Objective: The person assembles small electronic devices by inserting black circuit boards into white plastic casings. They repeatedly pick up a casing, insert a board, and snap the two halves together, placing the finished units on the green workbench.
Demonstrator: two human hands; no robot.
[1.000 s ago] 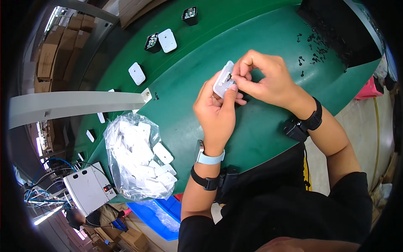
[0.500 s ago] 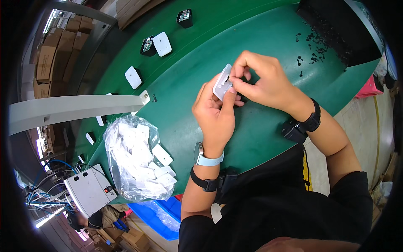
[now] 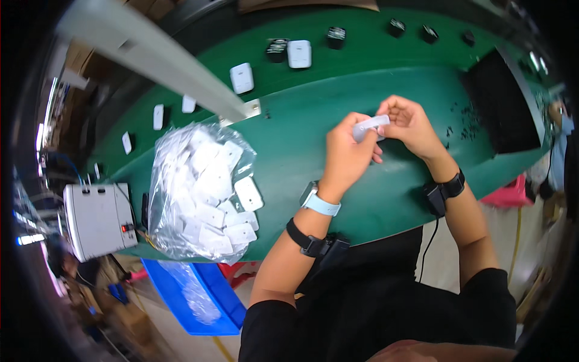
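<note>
My left hand (image 3: 348, 149) is closed around a white plastic cover (image 3: 370, 125), tilted and seen nearly edge-on above the green table. Against the cover's right end, my right hand (image 3: 411, 128) has its thumb and curled fingers closed on it. Whether a small black part sits between those fingertips is hidden. To the left lies a clear plastic bag full of white covers (image 3: 208, 178), with one loose cover (image 3: 248, 193) at its right edge. Small black parts (image 3: 468, 124) are scattered to the right, by the mouth of a black box (image 3: 506, 102).
On the green conveyor (image 3: 365, 57) behind stand several black housings (image 3: 336, 37) and white covers (image 3: 242, 78). A grey metal post (image 3: 181, 66) slants down to the table. A white machine box (image 3: 99, 220) is at left, and a blue bin (image 3: 193, 301) below the table.
The view has turned, so the scene appears shifted and rotated. The cover has tilted from facing me to nearly edge-on, and my right fingers have moved from its face to its end.
</note>
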